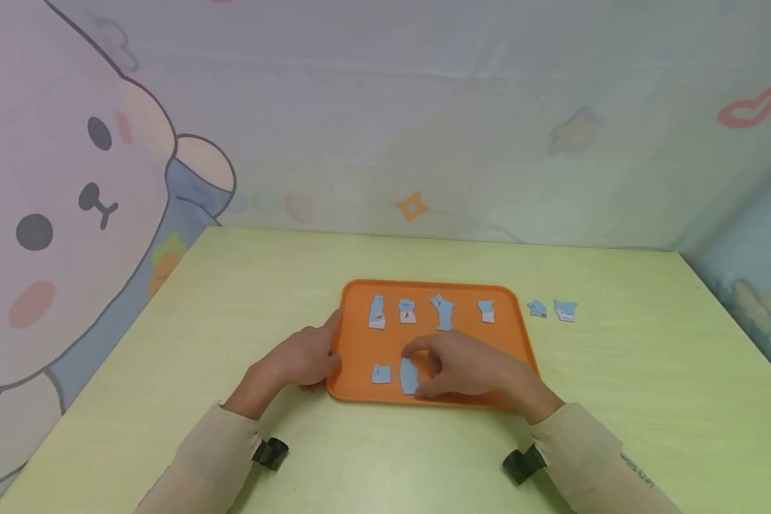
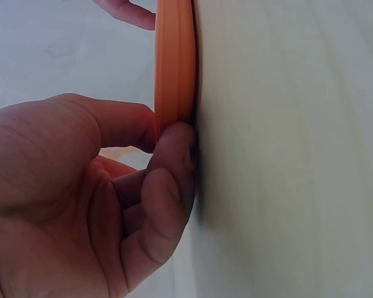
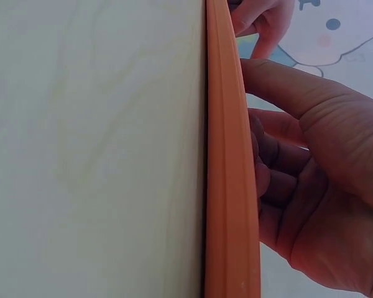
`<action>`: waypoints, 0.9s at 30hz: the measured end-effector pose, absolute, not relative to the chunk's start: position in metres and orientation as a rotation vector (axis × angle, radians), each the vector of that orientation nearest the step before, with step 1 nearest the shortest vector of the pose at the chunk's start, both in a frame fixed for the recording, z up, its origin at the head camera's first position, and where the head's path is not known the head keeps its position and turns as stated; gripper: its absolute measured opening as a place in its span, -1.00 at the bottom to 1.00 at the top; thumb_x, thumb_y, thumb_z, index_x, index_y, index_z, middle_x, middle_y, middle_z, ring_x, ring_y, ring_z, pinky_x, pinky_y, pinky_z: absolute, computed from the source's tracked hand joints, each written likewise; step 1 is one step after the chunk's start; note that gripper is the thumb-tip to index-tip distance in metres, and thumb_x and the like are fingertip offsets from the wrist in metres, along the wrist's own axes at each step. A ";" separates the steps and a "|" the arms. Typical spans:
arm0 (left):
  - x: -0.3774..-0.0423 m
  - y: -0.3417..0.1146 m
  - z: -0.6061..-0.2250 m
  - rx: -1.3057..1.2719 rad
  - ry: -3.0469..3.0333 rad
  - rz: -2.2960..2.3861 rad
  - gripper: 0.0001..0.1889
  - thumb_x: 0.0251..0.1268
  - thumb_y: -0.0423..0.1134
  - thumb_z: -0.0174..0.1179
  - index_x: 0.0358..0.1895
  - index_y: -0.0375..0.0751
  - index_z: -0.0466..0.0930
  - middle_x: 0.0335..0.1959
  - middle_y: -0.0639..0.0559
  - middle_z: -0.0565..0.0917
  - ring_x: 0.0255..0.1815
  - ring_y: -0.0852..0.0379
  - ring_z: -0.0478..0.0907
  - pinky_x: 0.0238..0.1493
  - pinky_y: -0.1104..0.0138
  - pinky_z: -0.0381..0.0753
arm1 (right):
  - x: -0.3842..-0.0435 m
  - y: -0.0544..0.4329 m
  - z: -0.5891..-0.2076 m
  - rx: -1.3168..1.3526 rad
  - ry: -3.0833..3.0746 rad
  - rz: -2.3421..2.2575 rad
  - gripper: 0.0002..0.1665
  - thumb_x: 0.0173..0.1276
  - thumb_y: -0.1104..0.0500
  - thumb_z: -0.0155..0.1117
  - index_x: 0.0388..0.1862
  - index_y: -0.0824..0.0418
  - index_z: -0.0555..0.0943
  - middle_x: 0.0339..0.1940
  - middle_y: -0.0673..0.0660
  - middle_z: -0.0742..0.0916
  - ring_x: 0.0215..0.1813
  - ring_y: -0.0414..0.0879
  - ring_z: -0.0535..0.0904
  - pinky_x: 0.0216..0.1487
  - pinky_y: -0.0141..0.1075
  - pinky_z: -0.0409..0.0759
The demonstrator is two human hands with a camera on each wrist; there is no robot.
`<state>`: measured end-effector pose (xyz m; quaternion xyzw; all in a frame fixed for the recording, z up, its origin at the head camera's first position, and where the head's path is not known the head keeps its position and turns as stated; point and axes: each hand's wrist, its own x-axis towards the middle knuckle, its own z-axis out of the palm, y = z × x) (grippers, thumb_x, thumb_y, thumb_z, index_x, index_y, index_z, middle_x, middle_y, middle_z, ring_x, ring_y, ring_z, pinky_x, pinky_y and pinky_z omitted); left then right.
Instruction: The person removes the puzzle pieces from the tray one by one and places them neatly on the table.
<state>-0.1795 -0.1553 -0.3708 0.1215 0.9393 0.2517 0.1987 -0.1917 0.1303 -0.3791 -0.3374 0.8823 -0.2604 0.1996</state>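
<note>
An orange tray (image 1: 360, 343) lies on the table, with several light-blue puzzle pieces in it. My left hand (image 1: 308, 355) grips the tray's left rim; in the left wrist view the thumb of the left hand (image 2: 68, 180) is on the rim and curled fingers lie against its outer side. Over the tray's front part, my right hand (image 1: 465, 364) spans a tall blue puzzle piece (image 1: 408, 375), index finger at its far end and thumb at its near end. Just left of it lies a smaller blue piece (image 1: 381, 374). In the right wrist view, the tray wall (image 3: 230, 186) hides the right fingertips.
Along the tray's far side lie a tall piece (image 1: 376, 313), a small piece (image 1: 407, 311), a branching piece (image 1: 443, 312) and another piece (image 1: 486, 311). Two pieces, one jagged (image 1: 537, 308) and one wider (image 1: 565, 310), lie on the table (image 1: 617, 371) right of the tray. A printed cloth (image 1: 475, 143) hangs behind.
</note>
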 end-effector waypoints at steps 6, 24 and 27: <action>-0.179 -0.155 -0.372 0.321 2.626 0.699 -0.16 0.46 -0.38 -0.01 0.72 -0.32 -0.18 -0.67 0.00 0.53 -0.71 0.14 0.42 -0.60 0.34 0.46 | -0.192 0.132 -0.381 -0.923 2.467 -0.751 -0.38 0.30 0.00 0.56 0.32 0.07 0.63 -0.56 -0.12 0.58 -0.45 -0.24 0.51 -0.31 -0.33 0.48; -0.179 -0.155 -0.371 0.338 2.612 0.727 -0.15 0.44 -0.39 -0.02 0.72 -0.35 -0.19 -0.68 0.02 0.51 -0.72 0.15 0.40 -0.59 0.35 0.44 | -0.191 0.152 -0.373 -0.771 2.499 -0.839 -0.27 0.27 -0.08 0.57 0.40 -0.03 0.58 -0.61 -0.13 0.47 -0.52 -0.23 0.37 -0.41 -0.34 0.32; -0.179 -0.156 -0.371 0.338 2.613 0.732 -0.15 0.43 -0.39 -0.03 0.72 -0.36 -0.19 -0.68 0.02 0.51 -0.72 0.15 0.41 -0.59 0.35 0.44 | -0.192 0.157 -0.372 -0.795 2.513 -0.845 -0.29 0.29 -0.05 0.56 0.40 0.00 0.58 -0.59 -0.12 0.48 -0.49 -0.23 0.38 -0.39 -0.34 0.34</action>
